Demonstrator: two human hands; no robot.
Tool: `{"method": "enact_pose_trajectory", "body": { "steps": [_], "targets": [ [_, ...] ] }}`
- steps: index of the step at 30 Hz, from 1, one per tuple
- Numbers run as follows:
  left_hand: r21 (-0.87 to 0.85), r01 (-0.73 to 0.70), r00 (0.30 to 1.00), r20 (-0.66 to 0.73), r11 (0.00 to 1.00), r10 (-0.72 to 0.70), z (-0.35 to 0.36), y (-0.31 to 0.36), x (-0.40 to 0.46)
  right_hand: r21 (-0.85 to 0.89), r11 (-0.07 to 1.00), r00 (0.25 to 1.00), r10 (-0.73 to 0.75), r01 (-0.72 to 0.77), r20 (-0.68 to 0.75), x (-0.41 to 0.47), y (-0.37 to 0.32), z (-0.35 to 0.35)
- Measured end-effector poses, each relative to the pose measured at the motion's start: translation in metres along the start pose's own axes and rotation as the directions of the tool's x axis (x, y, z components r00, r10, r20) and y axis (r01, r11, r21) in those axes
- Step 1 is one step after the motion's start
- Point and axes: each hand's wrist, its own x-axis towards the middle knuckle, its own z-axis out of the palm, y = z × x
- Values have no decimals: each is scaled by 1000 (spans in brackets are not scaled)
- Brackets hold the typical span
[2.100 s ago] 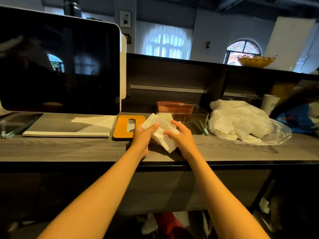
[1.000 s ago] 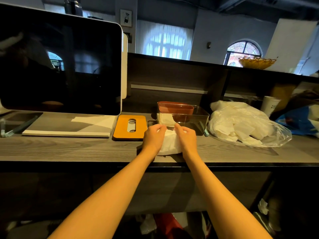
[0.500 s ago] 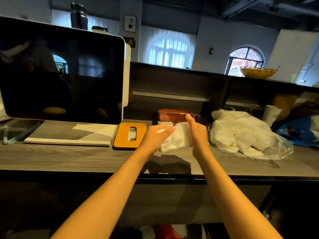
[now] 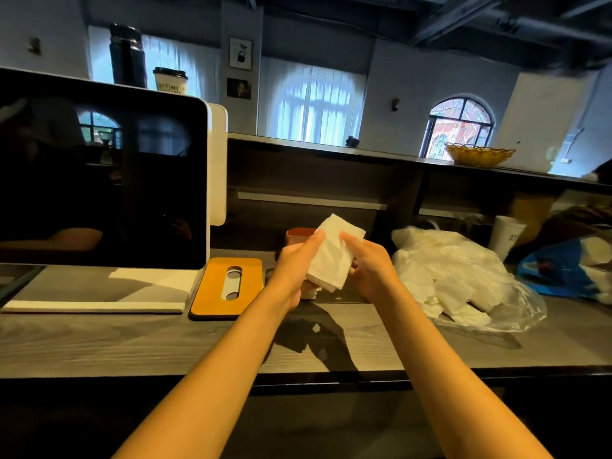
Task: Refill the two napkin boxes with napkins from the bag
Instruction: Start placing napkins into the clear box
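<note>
So far the refill looks only part done: a stack of napkins (image 4: pixel 332 251) is held up above the napkin box (image 4: pixel 299 234), which sits toward the back edge of the tabletop (image 4: pixel 132 339), mostly hidden behind the hands, so how full it is cannot be told. The orange lid (image 4: pixel 228 287) lies flat just left of it, off the box. I see only one box clearly; a second one I cannot make out. The bag (image 4: pixel 460 279), right of the box, holds plenty more napkins, so loading this stack, closing up and filling the other box probably remain. Both forearms reach forward side by side. The left hand (image 4: pixel 293 266) pinches the stack's left side, fingers extended upward; the right hand (image 4: pixel 369 263) clasps its right side.
</note>
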Motion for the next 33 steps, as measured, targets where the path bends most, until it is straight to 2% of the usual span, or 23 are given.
{"method": "enact_pose_trajectory", "body": {
  "steps": [3, 5, 7, 9, 10, 12, 14, 16, 18, 20, 22, 25, 28, 33],
  "targets": [
    [90, 4, 1000, 28, 996, -7, 8, 9, 11, -78, 997, 1000, 9, -8, 20, 10, -9, -1],
    [97, -25, 1000, -16, 995, 27, 14, 13, 20, -53, 996, 996, 73, -70, 60, 17, -14, -1],
    [71, -52, 996, -67, 996, 56, 18, 17, 28, -21, 987, 974, 160, -159, 158, 23, -19, -2],
    [82, -59, 995, -71, 995, 65, 20, 18, 37, -30, 975, 953, 221, -219, 209, 29, -24, 0],
    [110, -59, 996, -57, 992, 66, 21, 18, 43, -67, 975, 956, 220, -211, 194, 33, -26, 1],
    [198, -43, 999, -15, 979, 47, 21, 20, 55, -199, 968, 982, 173, -155, 75, 44, -29, 5],
    [302, -51, 999, 6, 952, 52, 19, 22, 63, -252, 956, 989, 146, -147, -23, 57, -31, 6],
    [420, -128, 986, -39, 898, 159, 14, 24, 73, -209, 963, 985, 162, -169, -49, 73, -31, 6],
    [513, -175, 948, -143, 840, 286, 6, 23, 79, -250, 952, 984, 161, -175, -77, 87, -32, 3],
    [538, -141, 928, -221, 831, 301, -3, 16, 87, -382, 905, 981, 157, -190, -115, 100, -31, 0],
    [503, -81, 943, -241, 860, 229, -10, 5, 96, -507, 831, 973, 194, -229, -121, 110, -31, -1],
    [413, -17, 967, -224, 910, 120, -15, -7, 103, -695, 656, 948, 291, -294, -126, 120, -28, 1],
    [358, -1, 979, -190, 934, 74, -15, -14, 103, -786, 529, 930, 333, -320, -155, 130, -18, 0],
    [371, 20, 984, -172, 928, 48, -17, -29, 111, -809, 512, 924, 369, -290, -98, 141, 5, -7]
  ]
}}
